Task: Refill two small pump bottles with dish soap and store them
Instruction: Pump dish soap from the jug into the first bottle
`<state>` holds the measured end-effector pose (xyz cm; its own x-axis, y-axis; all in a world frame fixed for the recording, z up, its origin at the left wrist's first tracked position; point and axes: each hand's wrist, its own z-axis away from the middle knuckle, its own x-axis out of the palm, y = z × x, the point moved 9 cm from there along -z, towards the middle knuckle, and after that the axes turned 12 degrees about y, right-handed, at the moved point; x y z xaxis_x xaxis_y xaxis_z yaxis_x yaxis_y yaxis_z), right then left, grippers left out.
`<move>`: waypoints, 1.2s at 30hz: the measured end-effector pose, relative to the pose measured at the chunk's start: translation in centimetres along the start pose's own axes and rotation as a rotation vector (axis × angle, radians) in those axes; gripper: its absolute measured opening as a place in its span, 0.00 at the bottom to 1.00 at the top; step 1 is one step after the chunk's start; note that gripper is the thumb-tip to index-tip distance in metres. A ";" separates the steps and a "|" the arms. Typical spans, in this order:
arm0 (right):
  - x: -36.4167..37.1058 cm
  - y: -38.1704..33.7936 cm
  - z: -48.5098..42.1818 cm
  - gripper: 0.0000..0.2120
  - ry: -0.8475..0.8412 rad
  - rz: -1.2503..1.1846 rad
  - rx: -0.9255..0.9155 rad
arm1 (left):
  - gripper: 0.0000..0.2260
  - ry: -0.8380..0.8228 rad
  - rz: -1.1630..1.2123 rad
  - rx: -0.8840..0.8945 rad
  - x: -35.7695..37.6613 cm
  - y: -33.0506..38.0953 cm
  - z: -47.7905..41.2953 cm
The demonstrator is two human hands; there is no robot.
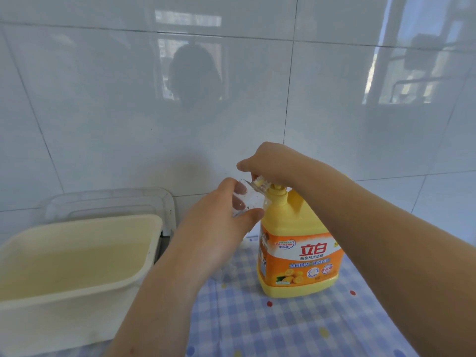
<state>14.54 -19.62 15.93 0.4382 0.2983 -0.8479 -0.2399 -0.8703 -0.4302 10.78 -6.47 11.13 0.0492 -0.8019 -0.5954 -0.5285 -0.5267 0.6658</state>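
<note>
Pump bottle (255, 197): one; soap jug (298, 248): one.

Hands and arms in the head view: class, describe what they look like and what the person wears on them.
The left hand and right hand are bare: no gloves, and no ring, watch or bracelet shows. The forearms are uncovered as far as the picture's edge, so no sleeve is in view.

left hand (226, 217) grips, right hand (268, 163) curls above.
</note>
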 end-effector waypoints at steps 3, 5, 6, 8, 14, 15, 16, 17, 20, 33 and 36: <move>-0.5 0.1 -0.3 0.14 0.076 0.029 -0.009 | 0.14 0.013 0.006 0.003 -0.1 -0.1 -0.1; -1.1 0.2 -0.3 0.13 0.112 0.021 0.002 | 0.15 0.045 0.007 0.017 -0.4 0.2 -0.1; -1.5 0.1 -0.2 0.14 0.122 0.011 0.002 | 0.15 0.077 0.016 0.028 -0.7 0.5 -0.1; -2.2 0.0 -0.1 0.16 0.133 0.016 -0.006 | 0.16 0.121 0.016 0.054 -1.0 0.9 0.0; -1.5 -0.6 0.2 0.14 0.025 0.031 0.015 | 0.16 0.104 0.027 0.046 -0.9 0.5 0.0; -1.5 -0.8 0.4 0.13 0.022 0.039 0.005 | 0.16 0.098 0.023 0.047 -0.8 0.5 0.0; -1.4 -1.0 0.6 0.13 0.006 0.055 -0.011 | 0.16 0.095 0.020 0.050 -0.8 0.4 0.0; -1.4 -1.3 0.9 0.14 -0.014 0.070 -0.030 | 0.15 0.092 0.018 0.051 -0.7 0.4 -0.1; -1.0 -1.6 1.4 0.17 -0.071 0.128 -0.053 | 0.15 0.086 0.027 0.046 -0.7 0.3 -0.1; -0.5 -0.8 0.8 0.18 -0.050 0.073 -0.064 | 0.15 0.048 -0.023 0.049 -0.1 0.1 -0.2; -0.1 -0.6 0.9 0.18 -0.064 0.136 -0.056 | 0.15 0.040 -0.048 0.057 0.0 0.1 -0.2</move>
<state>13.85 -18.76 15.94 0.3485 0.1994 -0.9159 -0.2435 -0.9243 -0.2938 10.87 -6.58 11.32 0.1090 -0.7877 -0.6063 -0.5718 -0.5486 0.6100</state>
